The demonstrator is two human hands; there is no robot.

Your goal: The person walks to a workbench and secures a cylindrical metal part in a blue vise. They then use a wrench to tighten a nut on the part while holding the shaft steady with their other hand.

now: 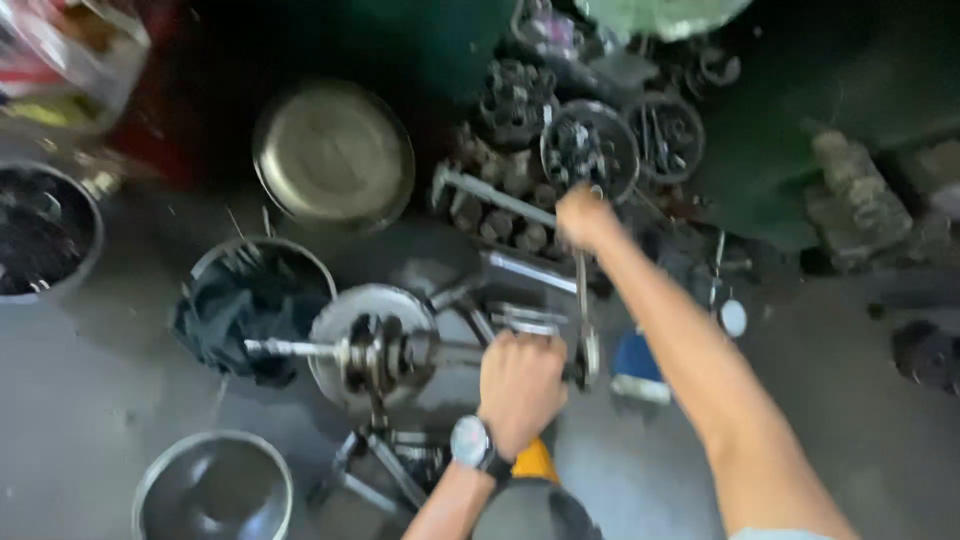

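Head view: shaft assembly [375, 352] lay across a stand at mid-floor. Left hand [518, 388] was closed tight around its right end; right hand [583, 217] was closed on the top of an upright long wrench [583, 300]. Judgement: brace shaft firmly, pull steadily. Pans [333, 152] stood nearby.

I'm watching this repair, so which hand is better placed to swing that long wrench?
Probably the right hand: it grips the top of the long wrench. The left hand is clenched low on the shaft assembly, apparently steadying it.
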